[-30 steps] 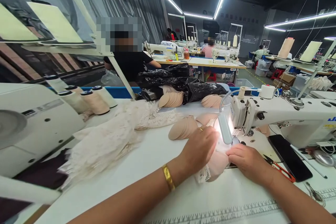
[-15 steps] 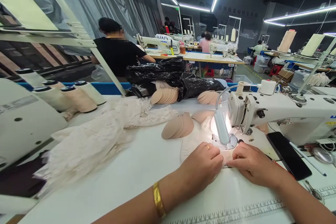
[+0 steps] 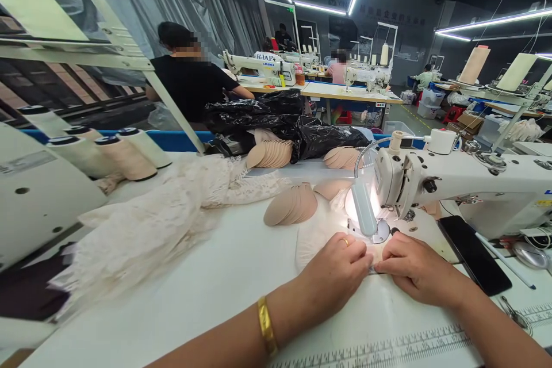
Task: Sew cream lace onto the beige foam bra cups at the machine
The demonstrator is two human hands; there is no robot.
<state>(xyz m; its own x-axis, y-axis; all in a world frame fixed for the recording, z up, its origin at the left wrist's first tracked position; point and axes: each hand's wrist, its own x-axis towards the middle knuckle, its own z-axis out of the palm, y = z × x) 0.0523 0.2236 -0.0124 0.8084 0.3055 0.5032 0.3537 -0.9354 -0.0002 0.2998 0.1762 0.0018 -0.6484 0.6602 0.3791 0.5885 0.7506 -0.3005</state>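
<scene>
The left hand [image 3: 338, 270], wearing a ring, has its fingers curled and its thumb and fingertips pinching the near edge of a pale fabric [image 3: 308, 246]. The right hand [image 3: 418, 269] is just beside it, thumb and forefinger brought together on the same edge, the two sets of fingertips nearly meeting. The fabric lies on the white surface [image 3: 233, 293] in front of the sewing machine [image 3: 478, 175], partly hidden by the left hand, and a small lamp [image 3: 364, 207] lights it from above. A gold bracelet [image 3: 267, 325] circles the left wrist. Beyond the left hand, a fanned stack of beige pads [image 3: 291, 205] lies near the fabric. To the right of the right hand are a black phone [image 3: 472, 250] and a thin white rod [image 3: 504, 261]; a printed ruler scale [image 3: 388, 349] runs along the near side. Farther left, a heap of cream lace [image 3: 142, 230] spreads towards several thread cones [image 3: 129, 161]. At the back sits black plastic [image 3: 330, 142], and past it a person in a black top [image 3: 190, 83].
</scene>
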